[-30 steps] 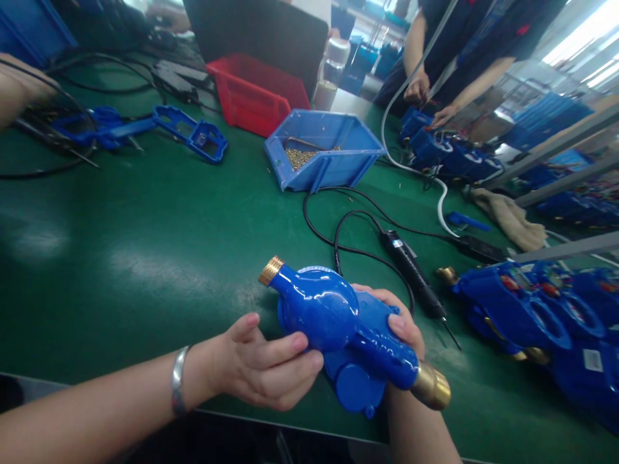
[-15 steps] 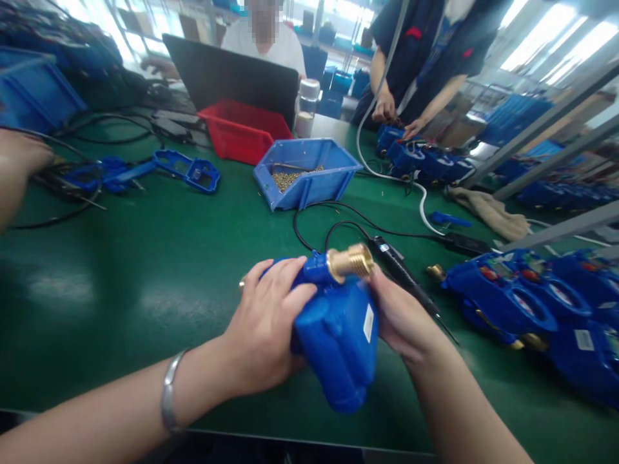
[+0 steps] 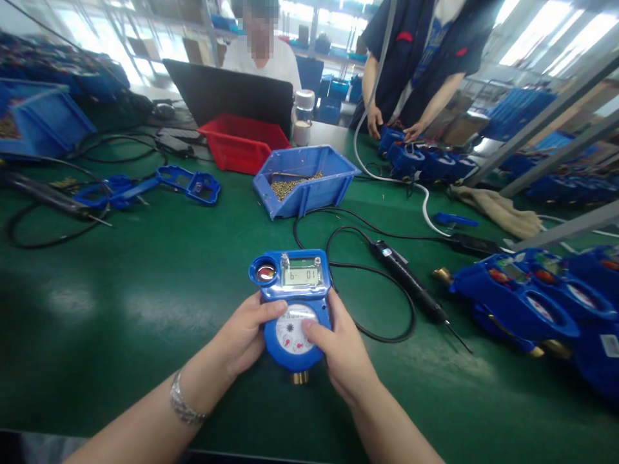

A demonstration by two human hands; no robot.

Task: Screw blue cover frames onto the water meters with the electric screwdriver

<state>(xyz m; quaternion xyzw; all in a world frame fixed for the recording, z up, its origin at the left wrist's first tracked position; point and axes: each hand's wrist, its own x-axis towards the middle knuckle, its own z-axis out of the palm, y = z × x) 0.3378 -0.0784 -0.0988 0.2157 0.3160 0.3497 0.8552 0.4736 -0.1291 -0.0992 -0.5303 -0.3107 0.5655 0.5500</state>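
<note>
A blue water meter [image 3: 294, 303] rests face up on the green table [image 3: 145, 296], its small display and round dial showing, a brass end poking out at the near side. My left hand [image 3: 244, 336] grips its left side with the thumb on the dial rim. My right hand [image 3: 338, 348] holds the right side, thumb across the dial. A silver bracelet [image 3: 181, 401] is on my left wrist.
An electric screwdriver [image 3: 409, 282] with a black cable lies to the right. Several blue meters [image 3: 522, 303] crowd the right edge. A blue bin of brass screws [image 3: 302, 177], a red bin [image 3: 239, 142] and blue frames [image 3: 188, 183] sit farther back. Two people work across the table.
The meter has been turned over from underside up to face up and set down on the table, with both hands still on it.
</note>
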